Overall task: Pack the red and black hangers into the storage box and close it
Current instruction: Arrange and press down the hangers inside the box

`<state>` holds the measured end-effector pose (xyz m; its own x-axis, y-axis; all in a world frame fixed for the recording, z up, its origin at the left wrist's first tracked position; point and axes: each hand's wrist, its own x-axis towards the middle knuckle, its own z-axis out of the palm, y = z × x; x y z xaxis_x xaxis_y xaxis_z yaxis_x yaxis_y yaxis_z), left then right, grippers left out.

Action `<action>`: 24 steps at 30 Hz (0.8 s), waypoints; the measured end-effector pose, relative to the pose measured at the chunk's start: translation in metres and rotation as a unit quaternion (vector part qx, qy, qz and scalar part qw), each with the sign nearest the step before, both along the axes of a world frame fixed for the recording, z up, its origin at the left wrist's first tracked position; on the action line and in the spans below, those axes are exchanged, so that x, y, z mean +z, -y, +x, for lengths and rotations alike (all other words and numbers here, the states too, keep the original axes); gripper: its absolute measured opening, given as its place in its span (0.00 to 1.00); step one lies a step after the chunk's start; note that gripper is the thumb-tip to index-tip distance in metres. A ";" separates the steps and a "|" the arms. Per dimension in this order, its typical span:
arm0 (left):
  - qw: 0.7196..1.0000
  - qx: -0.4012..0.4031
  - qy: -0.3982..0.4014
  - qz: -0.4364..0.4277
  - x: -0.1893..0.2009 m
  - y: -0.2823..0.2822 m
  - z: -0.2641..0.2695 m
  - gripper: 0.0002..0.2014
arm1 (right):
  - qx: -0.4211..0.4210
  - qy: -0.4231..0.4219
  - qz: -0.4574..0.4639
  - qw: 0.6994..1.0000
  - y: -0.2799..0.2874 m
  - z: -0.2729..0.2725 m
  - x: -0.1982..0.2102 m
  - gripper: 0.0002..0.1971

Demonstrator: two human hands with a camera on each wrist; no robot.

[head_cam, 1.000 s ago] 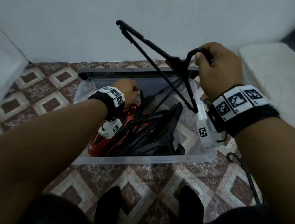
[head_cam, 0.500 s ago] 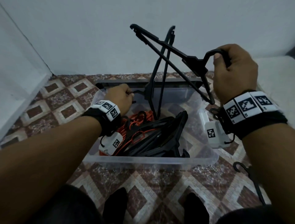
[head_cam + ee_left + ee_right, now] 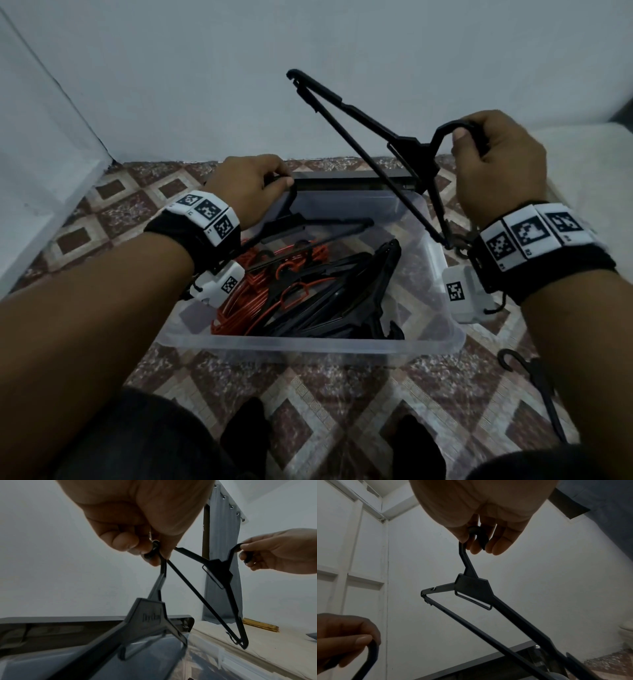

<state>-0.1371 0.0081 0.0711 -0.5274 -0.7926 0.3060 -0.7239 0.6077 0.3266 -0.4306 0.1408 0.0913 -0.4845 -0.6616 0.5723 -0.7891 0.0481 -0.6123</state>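
Meanwhile, over the clear storage box [image 3: 310, 344] on a patterned tile floor [image 3: 308, 394], a person holds a black hanger in each hand. The left hand [image 3: 245, 185], above the box's far-left corner, has its fingers curled round the hook of one black hanger [image 3: 150, 616], whose body slants down into the box. The right hand [image 3: 496, 164], above the box's right wall, pinches the hook of the second black hanger [image 3: 404, 144] with curled fingers — that one is raised, one arm pointing up at the wall, its lower tip close to the box's right rim.

Inside the box lie red hangers [image 3: 253, 291] toward the left and a heap of black hangers [image 3: 342, 301] toward the near-right. One more black hanger [image 3: 534, 387] lies on the tiles just right of the box and is not yet packed.

The risk looks plain: the two held hangers appear to cross in the left wrist view, so they may hook into each other as they go down; the raised one's tip could catch the rim, and a loose, high pile could stop the dark lid [image 3: 342, 178], standing behind the box, from closing.

A pale wall [image 3: 239, 85] rises behind the box; a light cushion or mattress — hard to tell which [image 3: 582, 164] — sits to its right.
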 end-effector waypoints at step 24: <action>0.991 -0.127 -0.042 0.023 0.016 -0.042 -0.047 0.08 | 0.214 -0.080 0.255 0.940 0.011 0.065 -0.001 0.14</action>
